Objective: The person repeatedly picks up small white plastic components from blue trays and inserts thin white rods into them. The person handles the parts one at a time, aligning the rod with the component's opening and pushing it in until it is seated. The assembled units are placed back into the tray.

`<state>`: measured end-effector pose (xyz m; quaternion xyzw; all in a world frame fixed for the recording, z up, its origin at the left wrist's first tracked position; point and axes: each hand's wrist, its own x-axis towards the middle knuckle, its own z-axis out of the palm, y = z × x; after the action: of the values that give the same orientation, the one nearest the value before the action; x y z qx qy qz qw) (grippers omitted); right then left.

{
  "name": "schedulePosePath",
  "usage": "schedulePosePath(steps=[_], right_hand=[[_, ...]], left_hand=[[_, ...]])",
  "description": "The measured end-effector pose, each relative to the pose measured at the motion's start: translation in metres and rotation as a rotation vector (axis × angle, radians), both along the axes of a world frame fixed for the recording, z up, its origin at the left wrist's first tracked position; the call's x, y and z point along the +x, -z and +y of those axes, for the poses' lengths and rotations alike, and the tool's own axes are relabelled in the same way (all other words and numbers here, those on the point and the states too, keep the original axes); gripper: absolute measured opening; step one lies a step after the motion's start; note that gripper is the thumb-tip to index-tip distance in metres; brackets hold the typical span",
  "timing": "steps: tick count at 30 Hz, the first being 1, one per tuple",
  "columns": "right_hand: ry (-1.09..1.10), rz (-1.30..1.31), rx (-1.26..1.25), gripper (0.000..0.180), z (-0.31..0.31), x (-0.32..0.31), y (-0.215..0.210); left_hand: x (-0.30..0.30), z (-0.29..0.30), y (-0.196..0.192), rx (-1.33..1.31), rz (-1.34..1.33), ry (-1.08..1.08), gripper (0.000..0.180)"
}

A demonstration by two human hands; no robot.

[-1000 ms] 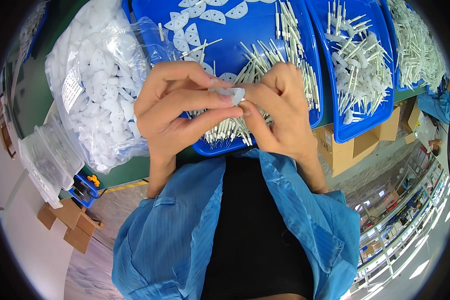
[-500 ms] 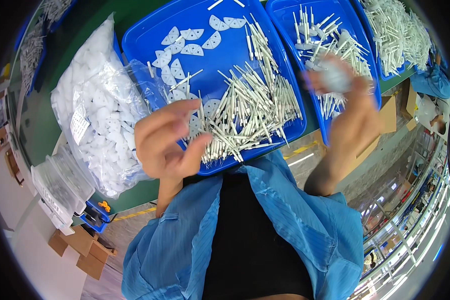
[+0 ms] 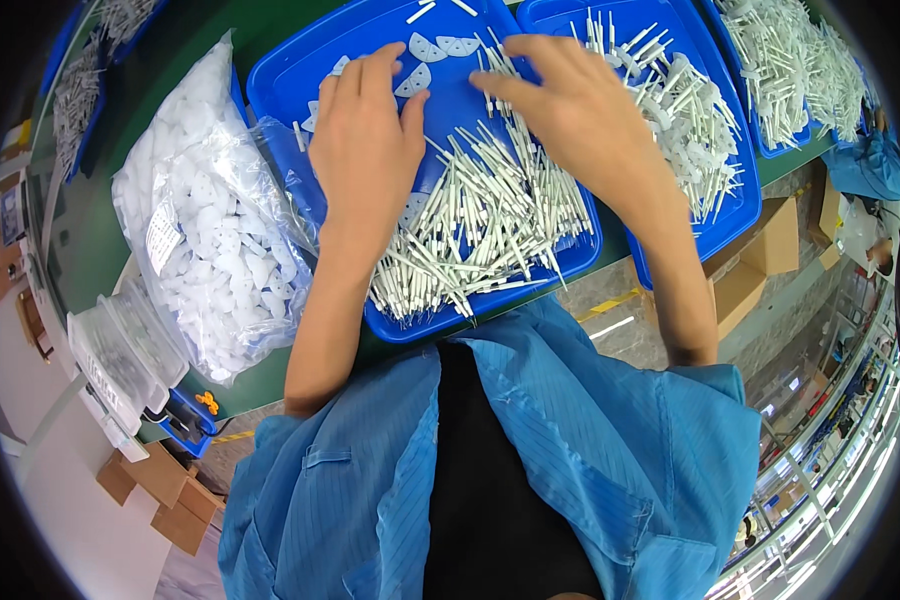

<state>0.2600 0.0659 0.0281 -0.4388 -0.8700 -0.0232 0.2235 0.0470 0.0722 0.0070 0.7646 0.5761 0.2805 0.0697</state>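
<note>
— Where are the hands?
— Both lie palm down over the blue tray (image 3: 280, 90), apart from each other. The left hand (image 3: 365, 150) reaches the white half-round pieces (image 3: 435, 50); the right hand (image 3: 580, 110) touches the white sticks (image 3: 480, 220).
— Do they grip something?
— Fingers look spread; underneath I cannot tell.

This is a factory assembly station. A green workbench (image 3: 120, 250) carries 3 blue plastic trays (image 3: 300, 70) side by side, heaped with identical small white plastic sticks (image 3: 490, 220) and flat white pieces (image 3: 440, 45). Left of the trays lies a clear bag (image 3: 210, 250) stuffed with more white pieces. Cardboard boxes (image 3: 760, 250) sit below the bench's right end. The worker wears a blue striped work coat (image 3: 590, 450).
</note>
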Motion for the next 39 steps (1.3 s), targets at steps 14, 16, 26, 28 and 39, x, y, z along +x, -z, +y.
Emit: schedulePosePath(steps=[14,16,26,28,39], right_hand=[[-0.111,0.279,-0.141,0.016,-0.02,-0.038,-0.015],[0.047,0.501,-0.472,0.018,-0.044,-0.055,-0.026],[0.141,0.853,-0.545,0.016,-0.072,-0.11,-0.011],[0.183,0.939,-0.596,0.016,-0.072,-0.112,-0.014],[0.159,1.157,-0.959,0.019,-0.068,-0.102,-0.009]], left_hand=[[-0.043,-0.047,-0.016,-0.335,-1.044,0.06,0.024],[-0.043,-0.053,-0.014,-0.371,-1.159,0.047,0.027],[-0.041,-0.063,-0.001,-0.262,-1.211,0.091,0.025],[-0.04,-0.061,0.002,-0.122,-1.101,0.123,0.026],[-0.033,-0.064,-0.017,-0.333,-1.454,0.117,0.028]])
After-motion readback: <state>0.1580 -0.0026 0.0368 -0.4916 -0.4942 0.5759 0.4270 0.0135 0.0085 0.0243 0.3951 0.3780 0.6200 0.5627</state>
